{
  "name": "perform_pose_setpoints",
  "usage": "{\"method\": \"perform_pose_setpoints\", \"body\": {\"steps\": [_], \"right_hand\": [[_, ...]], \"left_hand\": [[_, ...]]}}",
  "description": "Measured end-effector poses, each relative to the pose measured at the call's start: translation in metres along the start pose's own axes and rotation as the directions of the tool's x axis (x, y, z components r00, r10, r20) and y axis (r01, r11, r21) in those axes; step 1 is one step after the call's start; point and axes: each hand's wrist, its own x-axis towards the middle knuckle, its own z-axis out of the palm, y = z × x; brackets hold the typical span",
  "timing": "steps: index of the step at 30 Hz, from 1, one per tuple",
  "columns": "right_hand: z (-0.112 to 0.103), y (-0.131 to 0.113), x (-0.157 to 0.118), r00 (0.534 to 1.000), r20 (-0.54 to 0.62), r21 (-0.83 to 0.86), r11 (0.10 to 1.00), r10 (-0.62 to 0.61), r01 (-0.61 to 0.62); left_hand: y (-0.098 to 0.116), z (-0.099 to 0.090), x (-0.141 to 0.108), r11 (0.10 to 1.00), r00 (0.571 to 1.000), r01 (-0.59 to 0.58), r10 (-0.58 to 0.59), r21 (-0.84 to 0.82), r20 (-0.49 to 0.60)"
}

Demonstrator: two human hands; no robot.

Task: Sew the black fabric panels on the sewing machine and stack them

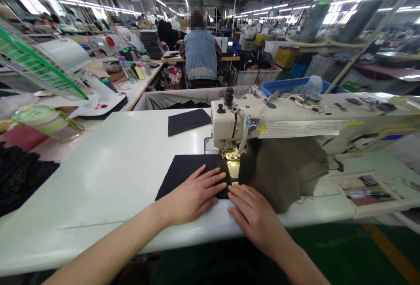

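A dark fabric piece [183, 171] lies flat on the white sewing table [124, 162], its right edge beside the needle area of a sewing machine [229, 123]. My left hand [197, 193] rests on this piece with fingers spread. Just right of it, my right hand [251, 210] has its fingers stretched out, the tips at the fabric's right edge near the lit metal plate [234, 171]. Under the machine arm sits a pile of olive-brown fabric [282, 171]. Behind the needle area lies another dark fabric piece [188, 121].
To the left stand a white and green fan [95, 88], a lidded plastic jar [49, 123] and a heap of black fabric [22, 175]. A blue basket [278, 87] is behind the machine. A person in a denim vest [201, 55] sits ahead. A small tray [367, 191] lies at right.
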Motion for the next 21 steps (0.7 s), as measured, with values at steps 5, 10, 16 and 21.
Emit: {"method": "perform_pose_setpoints", "body": {"steps": [5,10,16,21], "right_hand": [[-0.003,-0.005,-0.014,1.000,-0.001,0.000,1.000,-0.021,0.021],[-0.005,-0.003,-0.006,1.000,-0.024,0.035,0.999,-0.005,0.006],[-0.002,0.001,0.003,1.000,-0.015,0.042,0.999,0.024,-0.023],[0.003,0.005,0.012,0.999,0.004,0.013,0.999,0.046,-0.047]], "left_hand": [[0.028,0.006,-0.013,0.998,0.998,-0.062,0.061,-0.005,-0.032],[0.025,0.008,-0.010,0.998,0.997,-0.061,0.062,0.018,-0.054],[0.012,0.007,-0.006,0.997,0.991,-0.073,0.073,0.001,-0.109],[-0.004,0.006,0.000,0.999,0.996,-0.049,0.050,0.021,-0.077]]}}
